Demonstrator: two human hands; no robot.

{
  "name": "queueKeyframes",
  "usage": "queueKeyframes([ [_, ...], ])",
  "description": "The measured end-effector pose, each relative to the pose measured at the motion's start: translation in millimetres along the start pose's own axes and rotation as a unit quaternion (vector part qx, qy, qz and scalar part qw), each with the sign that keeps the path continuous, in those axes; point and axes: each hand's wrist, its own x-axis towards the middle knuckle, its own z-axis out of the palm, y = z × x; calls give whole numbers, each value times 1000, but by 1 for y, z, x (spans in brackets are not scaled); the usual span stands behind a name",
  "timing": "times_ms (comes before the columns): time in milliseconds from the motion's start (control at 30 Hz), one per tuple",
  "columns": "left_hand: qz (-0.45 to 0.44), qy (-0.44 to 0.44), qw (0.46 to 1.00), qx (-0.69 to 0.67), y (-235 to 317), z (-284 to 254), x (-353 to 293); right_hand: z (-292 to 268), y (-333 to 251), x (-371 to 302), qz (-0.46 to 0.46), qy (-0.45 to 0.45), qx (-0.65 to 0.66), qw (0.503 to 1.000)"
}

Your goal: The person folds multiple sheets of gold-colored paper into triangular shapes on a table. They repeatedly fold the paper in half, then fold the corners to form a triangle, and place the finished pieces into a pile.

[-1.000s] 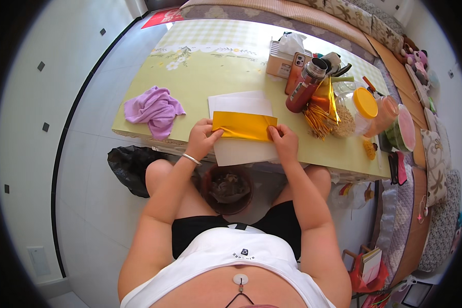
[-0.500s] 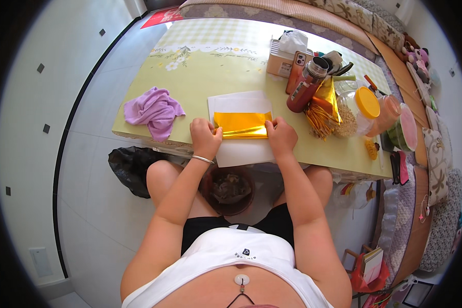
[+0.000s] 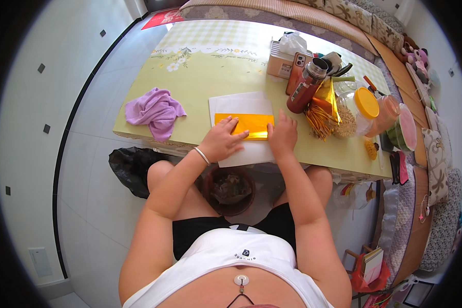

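A shiny gold foil sheet [image 3: 254, 122], a long rectangle, lies on white paper sheets [image 3: 246, 154] at the table's front edge. Across its left part and lower edge rests my left hand [image 3: 224, 139], fingers spread. My right hand [image 3: 283, 134] is at the foil's right end, its thumb by the edge and its other fingers stretched forward. Both palms face down, so their undersides are hidden.
Right of the papers stand a dark red flask [image 3: 307, 87], folded gold foil pieces [image 3: 321, 117], a phone [image 3: 296, 72], a tissue box [image 3: 281, 59] and a yellow-lidded jar [image 3: 362, 105]. A purple cloth [image 3: 155, 110] lies left. Below the edge sits a bin [image 3: 228, 190].
My left hand has moved right from the foil's left end onto its surface, and its fingers have spread. The right hand's fingers have opened from their pinch. The foil lies flatter.
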Motion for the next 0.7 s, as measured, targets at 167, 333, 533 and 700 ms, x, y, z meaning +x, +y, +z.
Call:
queueKeyframes([
  [167, 4, -71, 993, 90, 11, 9, -10, 32, -25, -38, -246, -97, -23, 964],
  [333, -82, -106, 986, 97, 3, -1, -31, -11, 4, -45, -193, -216, -5, 957],
  [533, -124, 87, 988, 24, -48, -6, -18, -16, 34, -31, -164, -68, 113, 978],
  [700, -278, -6, 958, -74, -55, -27, 28, -18, -8, -6, 184, -187, 468, 844],
])
